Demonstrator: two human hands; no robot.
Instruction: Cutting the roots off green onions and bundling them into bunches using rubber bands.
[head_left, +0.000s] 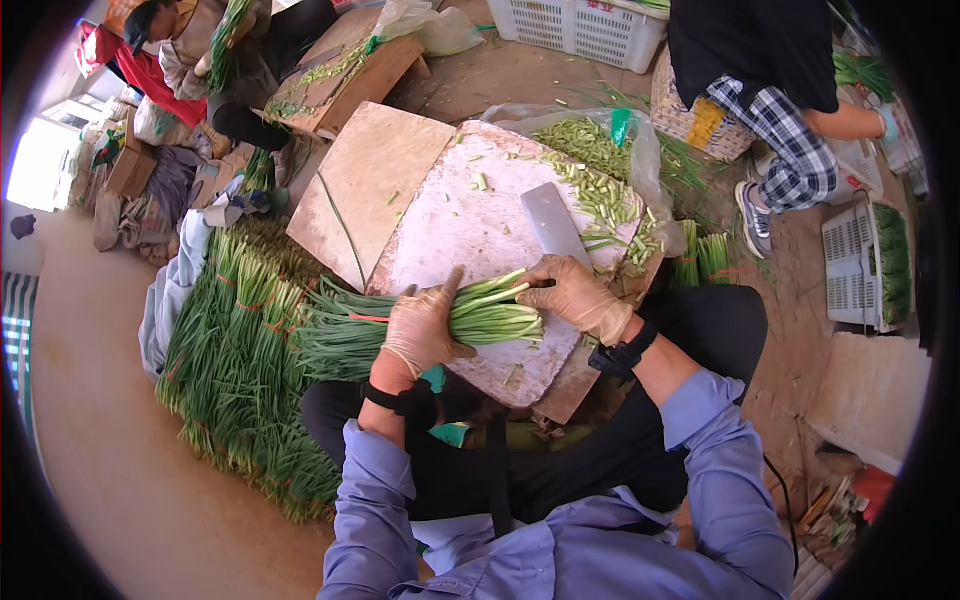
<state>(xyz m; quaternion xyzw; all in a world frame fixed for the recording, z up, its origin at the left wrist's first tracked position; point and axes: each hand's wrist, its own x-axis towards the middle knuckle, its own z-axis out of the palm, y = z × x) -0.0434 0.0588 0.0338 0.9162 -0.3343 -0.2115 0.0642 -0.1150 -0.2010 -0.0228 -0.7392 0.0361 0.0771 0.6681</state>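
My left hand (422, 324), in a thin translucent glove, is wrapped around a bunch of garlic chives (495, 319) with a red band about it. The pale cut ends point right over the white chopping board (465, 217); the leaves trail left. With thumb and forefinger, my right hand (574, 292), gloved too, pinches stalks at the upper edge of the pale ends. Just beyond that hand lies a cleaver (553, 217), flat on the board. Its handle is hidden. Chopped stalk pieces (600, 206) are scattered along the board's right side.
Banded chives (247, 375) are heaped at my left. A plastic bag of trimmings (592, 146) adjoins the board's far edge. Two people are nearby: one seated (180, 60) far left, one in checked trousers (787, 142) at right. White crates (581, 30) stand behind.
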